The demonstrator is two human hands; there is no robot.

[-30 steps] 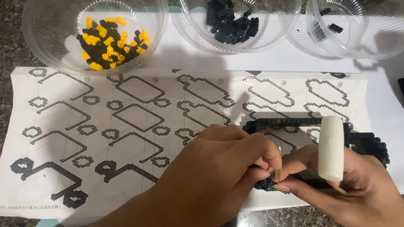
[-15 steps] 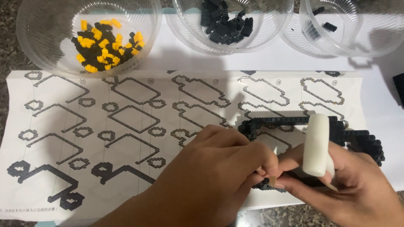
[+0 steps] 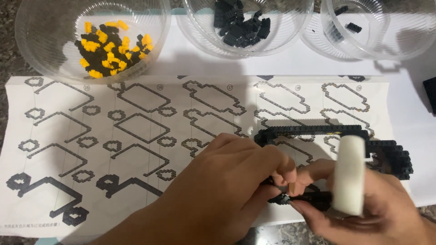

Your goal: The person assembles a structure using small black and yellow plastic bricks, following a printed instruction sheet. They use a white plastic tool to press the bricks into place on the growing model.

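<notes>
Left hand [image 3: 227,181] pinching black block frame [image 3: 318,134] at 6 o'clock, apparently | right hand [image 3: 363,213] wrapped around white cylinder tool [image 3: 349,174] | instruction sheet [image 3: 136,136] beneath | yellow-black bowl [image 3: 91,41] at 11 o'clock

Matt black plastic bricks form the model [image 3: 318,134]; the bowls [image 3: 91,41] are glossy clear plastic (instruction sheet [image 3: 136,136]: smooth paper).

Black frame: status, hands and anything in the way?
Both hands pinching black frame near edge. Right hand also holds white tool. Left hand covers the joint.
</notes>
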